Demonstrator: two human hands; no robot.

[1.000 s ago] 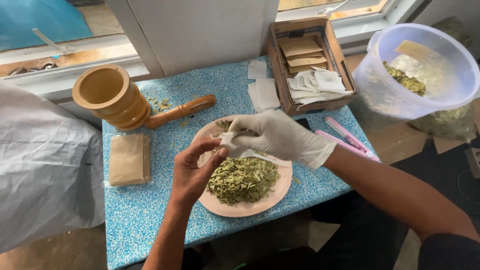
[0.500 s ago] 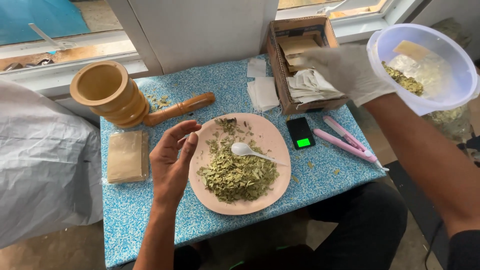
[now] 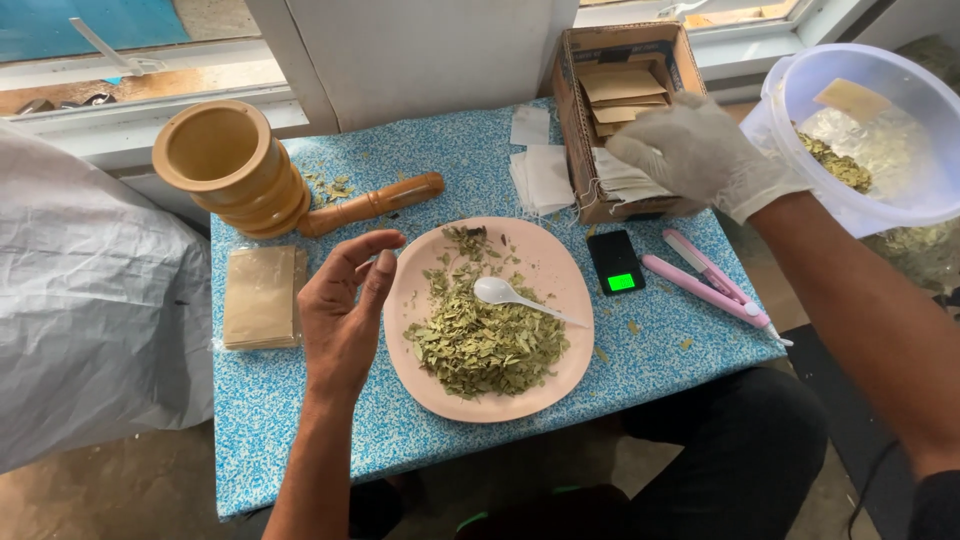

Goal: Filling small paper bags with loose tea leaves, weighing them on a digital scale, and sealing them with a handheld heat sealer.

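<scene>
The cup point(image 3: 228, 165) and stick point(image 3: 370, 204) are smooth wood, the box point(image 3: 585, 120) is rough cardboard, the spoon point(image 3: 500, 291) is shiny plastic, and the right hand point(image 3: 700, 150) wears a thin rubber glove.

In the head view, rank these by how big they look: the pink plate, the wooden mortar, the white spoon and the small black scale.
1. Pink plate
2. Wooden mortar
3. White spoon and black scale: too alike to rank.

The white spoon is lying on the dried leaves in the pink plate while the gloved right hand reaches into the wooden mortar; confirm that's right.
Not quite. The white spoon does lie on the dried leaves in the pink plate, but the gloved right hand reaches into the cardboard box, not the wooden mortar. The head view shows it.
</scene>
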